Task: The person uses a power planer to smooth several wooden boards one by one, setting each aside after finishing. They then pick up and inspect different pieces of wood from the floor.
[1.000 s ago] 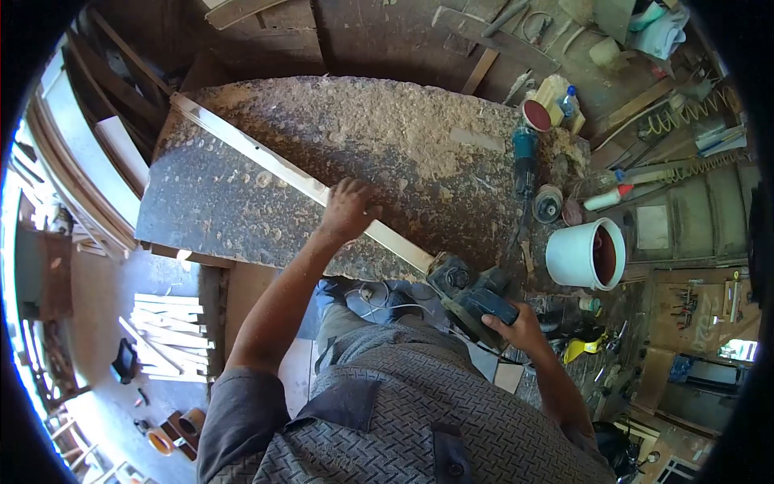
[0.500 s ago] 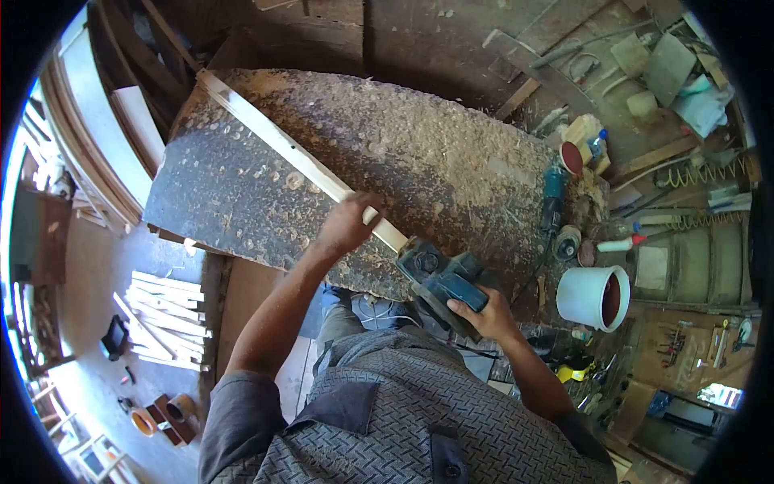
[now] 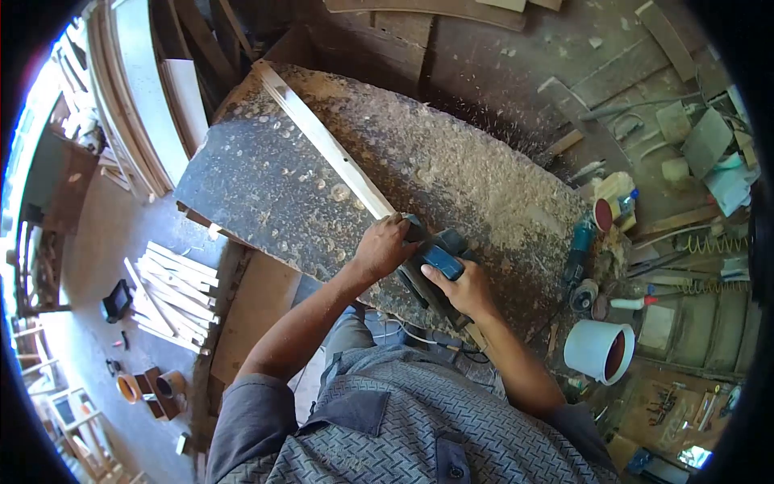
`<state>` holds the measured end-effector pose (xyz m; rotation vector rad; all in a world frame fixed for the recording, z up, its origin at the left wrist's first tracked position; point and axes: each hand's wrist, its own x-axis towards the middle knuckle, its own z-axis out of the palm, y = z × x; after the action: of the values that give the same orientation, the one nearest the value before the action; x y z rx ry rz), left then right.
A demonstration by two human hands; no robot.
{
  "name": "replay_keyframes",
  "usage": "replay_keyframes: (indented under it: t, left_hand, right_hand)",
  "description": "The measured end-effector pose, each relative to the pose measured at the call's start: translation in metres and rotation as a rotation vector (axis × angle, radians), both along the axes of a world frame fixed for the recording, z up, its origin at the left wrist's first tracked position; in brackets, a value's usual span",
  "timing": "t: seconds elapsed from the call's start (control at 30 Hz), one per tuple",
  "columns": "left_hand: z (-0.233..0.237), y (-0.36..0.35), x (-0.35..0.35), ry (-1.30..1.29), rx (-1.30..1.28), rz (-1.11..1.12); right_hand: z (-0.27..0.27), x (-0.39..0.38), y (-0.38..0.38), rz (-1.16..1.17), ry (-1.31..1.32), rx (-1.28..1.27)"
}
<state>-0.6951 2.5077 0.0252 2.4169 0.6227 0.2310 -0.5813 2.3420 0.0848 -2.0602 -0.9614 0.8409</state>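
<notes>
Left hand on planer, workbench surface open beyond the strip

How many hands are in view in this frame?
2: the left hand at the front of the planer, by the wooden strip; the right hand around its blue handle.

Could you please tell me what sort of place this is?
Most likely a woodworking shop. The right hand holds what looks like a power planer at a long wooden strip, shavings cover much of the workbench, and more strips lie piled nearby.
</notes>
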Motion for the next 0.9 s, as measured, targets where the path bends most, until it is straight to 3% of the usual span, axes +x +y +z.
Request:
replay_keyframes:
  t: [0.2,0.27,0.33,0.43,0.47,0.53,0.6,0.67,0.73,0.8,0.83,0.9]
  left_hand:
    - [0.004,0.078,-0.005,-0.062,0.028,-0.199]
    - [0.021,0.097,-0.007,0.110,0.014,-0.221]
    - [0.011,0.109,-0.015,0.049,0.112,-0.167]
    - [0.002,0.113,-0.033,-0.263,0.168,0.283]
    - [0.000,0.110,-0.040,-0.260,0.174,0.293]
    - [-0.008,0.098,-0.056,-0.386,-0.069,0.661]
    - [-0.028,0.070,-0.069,-0.408,-0.160,0.709]
    - [-0.056,0.028,-0.074,-0.410,-0.400,0.674]
    - [-0.077,-0.015,-0.071,-0.331,-0.589,0.486]
    - [-0.068,-0.043,-0.059,-0.312,-1.003,0.307]
    - [-0.072,-0.056,-0.050,-0.312,-1.009,0.311]
    - [-0.077,-0.076,-0.038,-0.399,-1.281,0.199]
  right_hand:
    - [-0.001,0.000,0.055,0.033,-0.040,-0.055]
    - [0.000,-0.002,0.077,0.045,-0.048,-0.062]
    - [0.000,-0.002,0.100,0.054,-0.057,-0.068]
    - [-0.007,0.000,0.139,0.088,-0.046,-0.017]
    - [-0.008,0.002,0.151,0.099,-0.043,-0.013]
    - [-0.003,0.001,0.180,0.104,-0.083,-0.060]
    - [-0.021,0.007,0.211,0.133,-0.067,-0.072]
    - [-0.036,0.010,0.239,0.123,-0.082,-0.104]
    - [-0.031,0.009,0.263,0.143,-0.064,-0.146]
    - [-0.030,0.008,0.287,0.165,-0.067,-0.167]
    - [-0.033,0.007,0.298,0.168,-0.065,-0.173]
    - [-0.035,0.003,0.321,0.159,-0.081,-0.130]
